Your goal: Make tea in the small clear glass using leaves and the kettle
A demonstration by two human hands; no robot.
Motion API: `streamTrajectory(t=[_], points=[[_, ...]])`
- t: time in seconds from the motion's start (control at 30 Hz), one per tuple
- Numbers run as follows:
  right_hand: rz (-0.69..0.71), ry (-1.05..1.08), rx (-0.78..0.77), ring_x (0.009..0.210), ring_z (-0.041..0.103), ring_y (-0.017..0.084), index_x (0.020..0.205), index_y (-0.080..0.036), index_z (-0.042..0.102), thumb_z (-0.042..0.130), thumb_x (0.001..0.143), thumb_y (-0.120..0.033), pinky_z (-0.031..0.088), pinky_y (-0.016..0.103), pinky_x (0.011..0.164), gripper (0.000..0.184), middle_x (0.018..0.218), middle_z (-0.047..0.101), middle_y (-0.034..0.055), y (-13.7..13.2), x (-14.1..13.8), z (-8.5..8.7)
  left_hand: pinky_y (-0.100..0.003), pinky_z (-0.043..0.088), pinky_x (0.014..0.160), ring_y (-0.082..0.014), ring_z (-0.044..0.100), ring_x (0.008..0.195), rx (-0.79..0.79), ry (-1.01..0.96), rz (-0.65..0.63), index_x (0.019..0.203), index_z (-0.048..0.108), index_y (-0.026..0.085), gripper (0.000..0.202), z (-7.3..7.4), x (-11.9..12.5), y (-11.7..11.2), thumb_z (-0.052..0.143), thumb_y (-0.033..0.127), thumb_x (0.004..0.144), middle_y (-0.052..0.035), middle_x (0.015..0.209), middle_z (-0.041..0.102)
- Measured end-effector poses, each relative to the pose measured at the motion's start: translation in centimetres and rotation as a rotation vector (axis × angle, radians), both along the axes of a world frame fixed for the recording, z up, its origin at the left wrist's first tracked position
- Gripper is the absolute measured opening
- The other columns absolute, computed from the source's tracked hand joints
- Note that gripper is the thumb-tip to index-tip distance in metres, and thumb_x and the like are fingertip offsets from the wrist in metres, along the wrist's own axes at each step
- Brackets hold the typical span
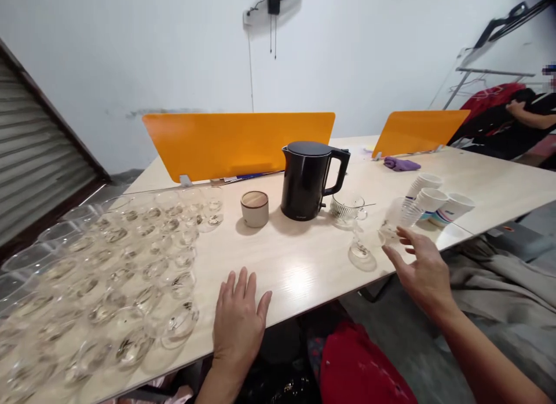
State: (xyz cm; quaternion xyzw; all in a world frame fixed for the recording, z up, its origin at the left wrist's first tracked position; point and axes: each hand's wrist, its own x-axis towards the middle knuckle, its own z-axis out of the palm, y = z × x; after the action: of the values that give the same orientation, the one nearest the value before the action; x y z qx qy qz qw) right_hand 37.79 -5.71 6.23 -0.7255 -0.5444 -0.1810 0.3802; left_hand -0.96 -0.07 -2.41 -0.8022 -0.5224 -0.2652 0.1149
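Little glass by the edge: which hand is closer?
Right. The right hand hovers just right of the little glass; the left hand lies flat on the table, far left.

Bright, even light; glare on the table [299, 282]; edges perhaps slightly warped.

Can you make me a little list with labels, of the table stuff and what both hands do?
Left hand: flat on the table, open, holding nothing
Right hand: open and spread, beside a small clear glass
Middle: black kettle, jar with wooden lid, glass mug
Left side: many clear glasses in rows
Right side: stacked paper cups lying down
Back: orange dividers, purple cloth
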Motion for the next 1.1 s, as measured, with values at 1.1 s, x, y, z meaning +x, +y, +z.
streamTrajectory(t=[1.1], points=[[0.916,0.186,-0.274,0.113,0.068,0.031,0.155,-0.028,0.044,0.069,0.092,-0.050,0.057,0.053,0.097,0.071,0.133,0.067,0.0136,12.0,-17.8,-2.3,-0.055,0.038,0.121,-0.0379,0.044,0.147,-0.176,-0.068,0.060,0.141,0.060,0.014,0.052,2.0,0.5,-0.5,0.055,0.046,0.101,-0.0136,0.155,0.055]])
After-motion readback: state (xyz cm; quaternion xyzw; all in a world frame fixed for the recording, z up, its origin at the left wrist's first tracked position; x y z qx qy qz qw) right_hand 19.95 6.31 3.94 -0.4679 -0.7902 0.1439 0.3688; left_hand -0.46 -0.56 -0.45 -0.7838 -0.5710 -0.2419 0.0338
